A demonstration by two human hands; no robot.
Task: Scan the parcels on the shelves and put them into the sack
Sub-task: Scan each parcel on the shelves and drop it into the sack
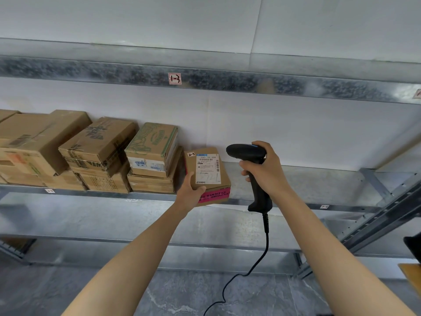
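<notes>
Parcel (226,176), a small brown cardboard box with a white shipping label (208,169) facing up and pink tape (215,194) along its near side, sat at the front edge of the middle metal shelf (307,181). The left hand (190,190) gripped its near left corner, thumb on top. Just to its right, the right hand (265,171) was wrapped round the handle of a black corded scanner (247,152), whose head pointed left toward the parcel. The two hands were apart. Stacked cardboard boxes (98,151) filled the same shelf to the left. The scanner's cable (258,258) hung down toward the grey floor.
</notes>
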